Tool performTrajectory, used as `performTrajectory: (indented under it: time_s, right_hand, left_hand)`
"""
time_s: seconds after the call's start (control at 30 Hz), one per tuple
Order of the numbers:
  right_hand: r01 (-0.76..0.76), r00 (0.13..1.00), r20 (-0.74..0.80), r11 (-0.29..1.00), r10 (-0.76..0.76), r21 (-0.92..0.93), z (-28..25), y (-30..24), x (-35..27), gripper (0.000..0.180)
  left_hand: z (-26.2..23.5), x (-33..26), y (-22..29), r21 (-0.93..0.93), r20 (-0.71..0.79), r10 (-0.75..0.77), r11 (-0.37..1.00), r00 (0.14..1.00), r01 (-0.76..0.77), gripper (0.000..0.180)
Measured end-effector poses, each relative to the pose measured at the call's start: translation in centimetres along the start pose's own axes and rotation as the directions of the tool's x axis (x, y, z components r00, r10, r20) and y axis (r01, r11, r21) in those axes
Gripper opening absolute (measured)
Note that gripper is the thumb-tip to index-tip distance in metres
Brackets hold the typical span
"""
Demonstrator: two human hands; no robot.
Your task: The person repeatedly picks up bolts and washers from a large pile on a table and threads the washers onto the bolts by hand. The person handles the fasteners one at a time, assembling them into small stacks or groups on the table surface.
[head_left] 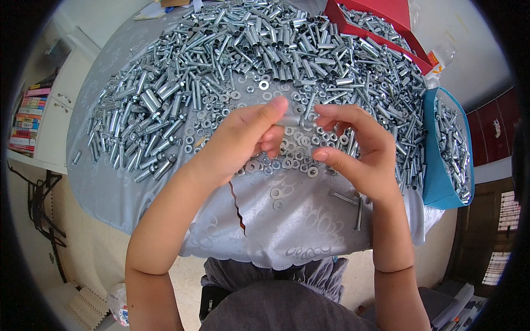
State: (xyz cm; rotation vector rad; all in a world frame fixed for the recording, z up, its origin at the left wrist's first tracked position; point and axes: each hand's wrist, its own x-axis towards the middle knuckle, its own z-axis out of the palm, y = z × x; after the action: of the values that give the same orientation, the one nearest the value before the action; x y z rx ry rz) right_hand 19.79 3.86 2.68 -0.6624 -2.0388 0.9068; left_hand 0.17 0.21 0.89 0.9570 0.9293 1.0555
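Note:
My left hand (251, 127) is closed on a sleeve anchor (291, 120), a silvery metal cylinder that sticks out of the fingers toward the right and is blurred. Just past its end, my right hand (359, 143) has thumb and fingers spread, with a gap between them and the anchor. Beneath both hands lie many loose washers and nuts (301, 163) on the grey tablecloth (265, 220). Two bare bolts (359, 212) rest on the cloth near my right wrist, and a pair of washers (277, 193) lies nearer to me.
Metal sleeves (270, 38) are heaped across the far side. At the left is a pile of assembled anchors (146, 110). A red box (381, 34) and a blue fabric bin (436, 149), both holding metal pieces, stand on the right. Books (27, 121) fill a shelf at far left.

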Motion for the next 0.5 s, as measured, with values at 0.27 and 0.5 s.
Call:
performTrajectory:
  time_s: [0.27,0.5]
  right_hand:
    - [0.157,0.962,0.267,0.911,-0.053,-0.383,-0.2,1.4,-0.2,0.025]
    - [0.139,0.944,0.329,0.904,0.001,-0.404,0.6,1.7,-0.6,0.017]
  left_hand:
    - [-0.2,0.4,0.2,-0.118,-0.092,0.003,0.993,0.996,-0.014,0.047]
    - [0.0,0.4,0.1,-0.074,-0.081,-0.002,0.997,0.997,-0.004,0.043]
